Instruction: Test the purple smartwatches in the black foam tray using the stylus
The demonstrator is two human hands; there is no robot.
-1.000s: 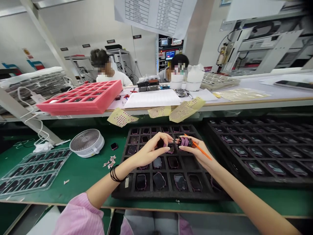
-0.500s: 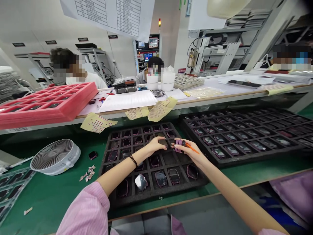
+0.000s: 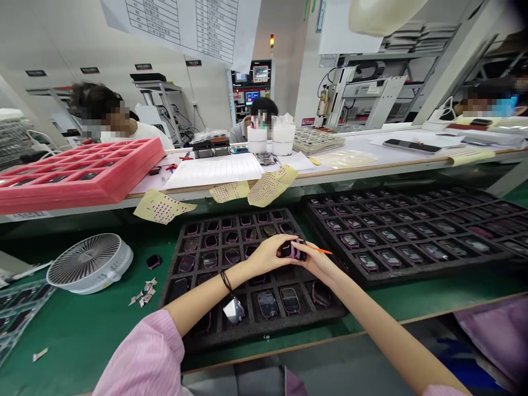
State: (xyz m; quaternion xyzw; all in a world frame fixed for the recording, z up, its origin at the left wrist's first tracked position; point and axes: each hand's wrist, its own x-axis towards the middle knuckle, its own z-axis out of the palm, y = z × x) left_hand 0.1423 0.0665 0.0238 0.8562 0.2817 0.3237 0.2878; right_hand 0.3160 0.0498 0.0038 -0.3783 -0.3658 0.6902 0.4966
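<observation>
My left hand (image 3: 270, 254) and my right hand (image 3: 317, 260) meet above the upper right part of a black foam tray (image 3: 264, 330). Between their fingers is a small dark watch case with purple parts (image 3: 293, 251), and both hands are closed on it. An orange stick (image 3: 320, 249) also sticks out of my right hand, pointing right. My fingers hide much of the case. Several purple-rimmed watch cases lie in the tray's compartments, among them a dark-faced one (image 3: 290, 300). One piece with a shiny, mirror-like face (image 3: 234, 309) sits tilted near my left wrist.
A second black foam tray (image 3: 383, 275) with watch cases lies to the right. Left are a round grey fan (image 3: 91, 263), a single watch case (image 3: 153, 262) and small loose strips (image 3: 143, 292). A red foam tray (image 3: 136, 176) stands on the shelf; people sit beyond.
My left hand has moved right from over the tray's compartments to my right hand. Both hands now close on the watch case. The view has shifted slightly.
</observation>
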